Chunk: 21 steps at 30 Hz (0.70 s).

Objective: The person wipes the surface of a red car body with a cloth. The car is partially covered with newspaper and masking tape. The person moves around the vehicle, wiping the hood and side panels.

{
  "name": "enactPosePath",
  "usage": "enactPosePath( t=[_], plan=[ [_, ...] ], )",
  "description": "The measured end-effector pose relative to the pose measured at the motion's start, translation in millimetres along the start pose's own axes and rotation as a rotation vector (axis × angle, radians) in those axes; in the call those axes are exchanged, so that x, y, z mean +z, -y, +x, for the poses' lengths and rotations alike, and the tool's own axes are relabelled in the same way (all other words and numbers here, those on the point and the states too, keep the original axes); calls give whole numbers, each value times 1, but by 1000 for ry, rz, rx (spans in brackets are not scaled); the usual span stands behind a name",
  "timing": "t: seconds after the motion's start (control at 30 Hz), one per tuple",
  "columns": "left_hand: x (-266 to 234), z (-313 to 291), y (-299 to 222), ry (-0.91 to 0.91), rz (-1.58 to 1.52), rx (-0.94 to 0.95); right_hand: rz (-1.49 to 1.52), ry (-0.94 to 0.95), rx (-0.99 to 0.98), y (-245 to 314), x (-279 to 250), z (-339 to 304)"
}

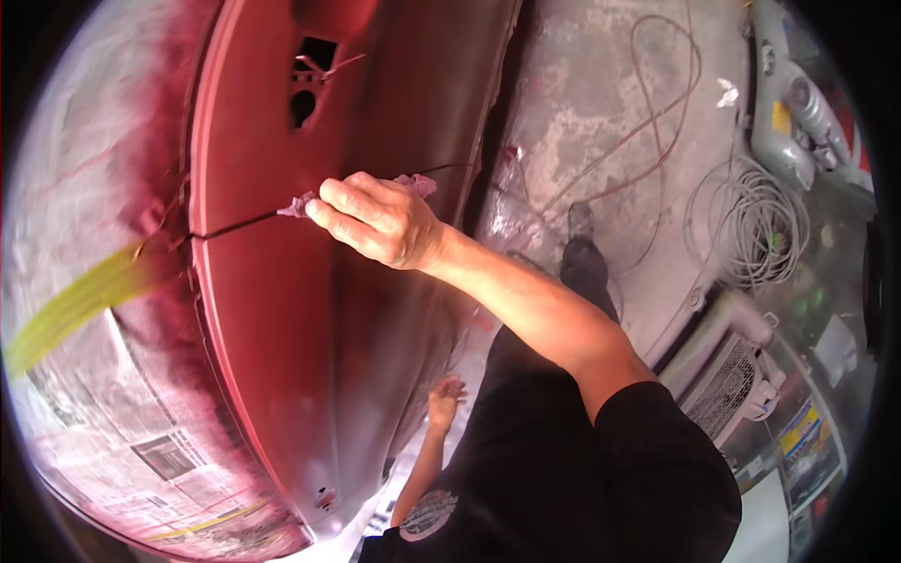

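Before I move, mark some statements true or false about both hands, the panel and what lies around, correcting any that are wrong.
1. The right hand holds crumpled pinkish material. True.
2. Both hands hold that material. False: the left hand is lower in the picture, apart from it.
3. A yellow-green strip crosses the printed paper left of the red panel. True.
4. A coil lies on that paper. False: the grey coil of hose or cable lies on the floor at right.
5. The panel has dark openings near the picture's top. True.
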<state>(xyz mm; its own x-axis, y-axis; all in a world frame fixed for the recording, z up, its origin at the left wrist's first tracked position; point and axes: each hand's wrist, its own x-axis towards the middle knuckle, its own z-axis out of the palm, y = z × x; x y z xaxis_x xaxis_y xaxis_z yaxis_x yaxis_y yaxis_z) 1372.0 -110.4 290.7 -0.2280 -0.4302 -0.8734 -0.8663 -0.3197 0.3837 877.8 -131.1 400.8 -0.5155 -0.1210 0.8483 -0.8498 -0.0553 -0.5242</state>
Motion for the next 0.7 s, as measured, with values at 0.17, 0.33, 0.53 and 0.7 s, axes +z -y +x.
enactPosePath(
  t=[0.17, 0.33, 0.53, 0.7],
  plan=[
    [54, -29, -62, 21, 145, 68, 60, -16, 26, -15, -1, -23],
    [68, -13, -76, -90, 424, 223, 57, -8, 83, -46, -7, -67],
    [67, 75, -46, -6, 850, 465, -61, -19, 237, -89, -12, -157],
    [95, 128, -36, 105, 948, 519, -153, -28, 442, -148, -5, -261]
  ],
)
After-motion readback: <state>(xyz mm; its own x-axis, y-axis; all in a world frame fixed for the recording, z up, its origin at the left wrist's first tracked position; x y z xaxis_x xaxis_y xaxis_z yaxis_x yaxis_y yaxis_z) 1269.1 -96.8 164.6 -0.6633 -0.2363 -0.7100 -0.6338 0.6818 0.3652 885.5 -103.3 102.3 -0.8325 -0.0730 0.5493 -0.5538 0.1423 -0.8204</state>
